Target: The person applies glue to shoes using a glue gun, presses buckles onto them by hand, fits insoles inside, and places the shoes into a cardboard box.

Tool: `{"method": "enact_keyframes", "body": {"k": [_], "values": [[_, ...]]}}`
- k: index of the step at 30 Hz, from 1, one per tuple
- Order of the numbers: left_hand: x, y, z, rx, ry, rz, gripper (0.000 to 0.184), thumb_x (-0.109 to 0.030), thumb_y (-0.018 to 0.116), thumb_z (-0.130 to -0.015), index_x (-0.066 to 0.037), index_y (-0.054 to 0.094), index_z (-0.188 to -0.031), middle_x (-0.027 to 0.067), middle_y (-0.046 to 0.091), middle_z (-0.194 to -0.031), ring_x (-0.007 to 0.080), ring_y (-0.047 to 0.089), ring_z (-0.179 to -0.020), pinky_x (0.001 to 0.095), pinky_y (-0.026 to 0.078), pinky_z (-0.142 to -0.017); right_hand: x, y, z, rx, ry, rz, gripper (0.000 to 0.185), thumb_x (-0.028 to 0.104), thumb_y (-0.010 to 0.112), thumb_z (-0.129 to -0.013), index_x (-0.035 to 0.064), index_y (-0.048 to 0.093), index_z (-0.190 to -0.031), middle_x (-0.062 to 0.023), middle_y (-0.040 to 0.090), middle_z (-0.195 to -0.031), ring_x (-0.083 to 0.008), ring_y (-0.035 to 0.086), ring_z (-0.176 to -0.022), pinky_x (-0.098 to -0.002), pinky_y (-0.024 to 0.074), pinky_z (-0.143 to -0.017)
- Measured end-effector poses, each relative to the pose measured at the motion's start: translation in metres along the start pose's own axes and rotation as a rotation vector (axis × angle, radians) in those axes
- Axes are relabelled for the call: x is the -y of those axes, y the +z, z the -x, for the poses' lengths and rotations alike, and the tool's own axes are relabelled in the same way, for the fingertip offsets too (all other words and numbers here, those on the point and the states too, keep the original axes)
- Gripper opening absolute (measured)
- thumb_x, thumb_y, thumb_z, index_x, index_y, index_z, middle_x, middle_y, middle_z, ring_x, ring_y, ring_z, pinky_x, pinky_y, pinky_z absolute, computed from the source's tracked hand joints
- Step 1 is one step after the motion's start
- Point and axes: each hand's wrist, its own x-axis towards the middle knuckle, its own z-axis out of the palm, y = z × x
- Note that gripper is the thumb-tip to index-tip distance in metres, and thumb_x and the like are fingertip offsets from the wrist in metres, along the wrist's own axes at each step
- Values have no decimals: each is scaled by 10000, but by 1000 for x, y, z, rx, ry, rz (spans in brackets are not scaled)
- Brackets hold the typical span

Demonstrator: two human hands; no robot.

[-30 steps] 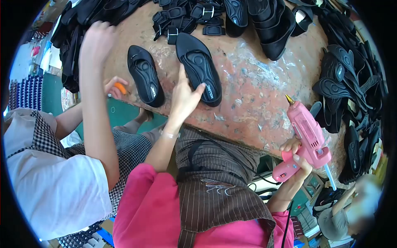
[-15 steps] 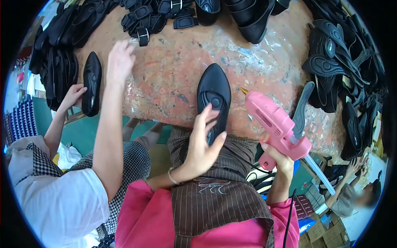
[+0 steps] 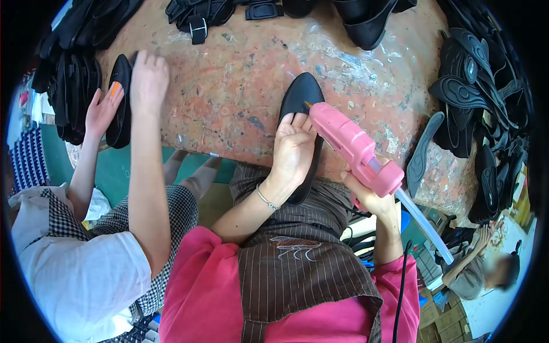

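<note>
A black pointed flat shoe (image 3: 302, 91) lies at the table's front edge, toe pointing away from me. My left hand (image 3: 294, 148) rests palm up over its opening. The fingers lie close together at the edge of the upper, with the thumb folded in, and they hide the inside of the shoe. My right hand (image 3: 372, 191) is wrapped round the handle of a pink hot glue gun (image 3: 349, 134). Its brass nozzle points at the upper, just beyond my left fingertips. A clear glue stick (image 3: 426, 226) sticks out of the gun's back.
At left, a co-worker's hands (image 3: 150, 80) are at another black shoe (image 3: 119, 128), beside stacked shoes (image 3: 77, 97). Black buckled straps (image 3: 198, 28) and shoes (image 3: 366, 28) lie at the back. Insoles (image 3: 457, 88) are heaped at right, one loose insole (image 3: 426, 148) nearer.
My left hand has turned palm up and moved onto the shoe's opening. The glue gun has come left, bringing its nozzle to the shoe. The co-worker's far hand has moved to their shoe.
</note>
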Motion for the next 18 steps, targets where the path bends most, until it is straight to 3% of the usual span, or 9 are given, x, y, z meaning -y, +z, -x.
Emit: {"method": "enact_keyframes", "body": {"k": [4, 10, 13, 18], "values": [[1, -3, 0, -9, 4, -1, 415, 196, 388, -674, 0, 354, -1039, 152, 503, -1083, 240, 502, -1094, 351, 356, -1011, -8, 1, -3, 11, -83, 50, 84, 28, 681, -700, 20, 608, -742, -8, 567, -588, -88, 537, -513, -257, 428, -491], [-2, 3, 2, -56, -19, -1, 389, 198, 397, -697, -9, 363, -1024, 131, 524, -1051, 218, 521, -1071, 342, 367, -995, -2, 0, -9, 44, -151, 115, 82, 22, 676, -699, 12, 602, -731, -9, 552, -563, -95, 532, -490, -259, 418, -471], [1, -6, 0, 8, 3, 15, 432, 199, 396, -694, 4, 371, -1079, 146, 515, -1119, 227, 514, -1085, 345, 360, -1006, -10, -1, -6, 60, -65, 132, 88, 22, 677, -693, 11, 594, -719, -7, 542, -554, -95, 530, -489, -261, 407, -463], [-3, 4, 0, -1, -7, -27, 471, 195, 410, -695, 15, 391, -1130, 169, 470, -1224, 268, 439, -1195, 393, 303, -1064, -19, -6, -1, 31, -151, 204, 89, 25, 675, -699, 20, 589, -716, 3, 522, -542, -85, 500, -452, -256, 382, -432]]}}
